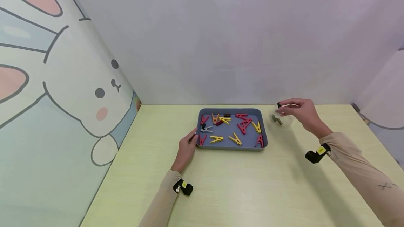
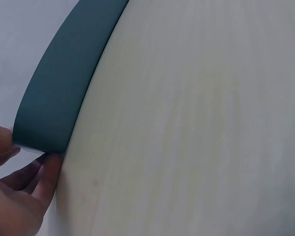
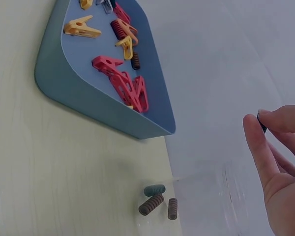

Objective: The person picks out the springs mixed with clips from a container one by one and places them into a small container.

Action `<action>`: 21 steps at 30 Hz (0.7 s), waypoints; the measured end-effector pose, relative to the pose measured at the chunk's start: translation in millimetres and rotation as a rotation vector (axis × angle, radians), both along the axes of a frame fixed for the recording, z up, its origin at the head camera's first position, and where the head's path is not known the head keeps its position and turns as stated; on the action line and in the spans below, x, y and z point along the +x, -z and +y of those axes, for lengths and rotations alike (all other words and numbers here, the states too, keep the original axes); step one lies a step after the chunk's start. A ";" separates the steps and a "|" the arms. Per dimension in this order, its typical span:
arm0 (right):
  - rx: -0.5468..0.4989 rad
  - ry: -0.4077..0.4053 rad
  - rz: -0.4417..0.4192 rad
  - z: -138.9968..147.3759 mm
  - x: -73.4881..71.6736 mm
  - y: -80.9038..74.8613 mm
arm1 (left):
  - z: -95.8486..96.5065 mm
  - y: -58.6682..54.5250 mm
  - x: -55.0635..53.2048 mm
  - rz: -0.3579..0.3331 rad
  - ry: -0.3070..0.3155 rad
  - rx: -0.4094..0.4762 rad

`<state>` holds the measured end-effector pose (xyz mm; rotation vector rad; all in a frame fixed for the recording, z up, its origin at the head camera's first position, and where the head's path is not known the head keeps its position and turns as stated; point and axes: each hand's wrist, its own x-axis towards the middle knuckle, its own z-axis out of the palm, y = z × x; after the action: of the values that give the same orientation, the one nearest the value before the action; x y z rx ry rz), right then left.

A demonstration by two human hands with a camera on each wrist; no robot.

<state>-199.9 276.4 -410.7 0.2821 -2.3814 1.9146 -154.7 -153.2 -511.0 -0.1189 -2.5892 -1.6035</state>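
My left hand [image 1: 185,151] grips the left end of a blue-grey tray [image 1: 233,148], thumb and fingers at its corner in the left wrist view. Inside the tray lie several red and yellow spring clamps, an orange clamp [image 1: 215,118], a grey one [image 1: 206,129] and a few dark ribbed cylinders. Off the tray's right side, my right hand [image 1: 301,112] pinches a small dark ribbed cylinder [image 3: 262,124] between thumb and fingertip. It is raised above a clear container [image 3: 231,189], whose outline is faint. A green ribbed cylinder [image 3: 154,190] and two brown ones [image 3: 151,204] sit low in that container.
A pale wood-grain table [image 1: 233,185] carries the tray and the container. Behind them rises a plain light wall [image 1: 221,45]. On the left stands a panel with a cartoon rabbit [image 1: 75,90]; another panel borders the right edge.
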 end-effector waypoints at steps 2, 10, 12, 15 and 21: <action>0.001 0.007 -0.002 0.9 -0.3 -0.2 | 0.2 -0.4 0.2 0.000 0.001 0.000; 0.017 0.019 -0.024 5.1 -3.7 0.3 | 1.1 -1.1 0.8 -0.006 -0.005 -0.004; 0.014 0.019 -0.029 6.0 -4.4 -0.1 | 1.4 -1.2 0.9 -0.006 -0.008 0.001; 0.015 0.023 -0.034 7.3 -4.7 -1.2 | 1.5 -1.0 0.9 -0.003 -0.014 0.007; 0.022 0.035 -0.043 10.0 -4.4 -3.3 | 1.6 -1.5 0.4 -0.008 -0.013 0.012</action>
<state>-204.2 286.4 -407.4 0.2012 -2.4190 1.8991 -154.3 -151.5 -509.6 -0.0948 -2.5805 -1.6184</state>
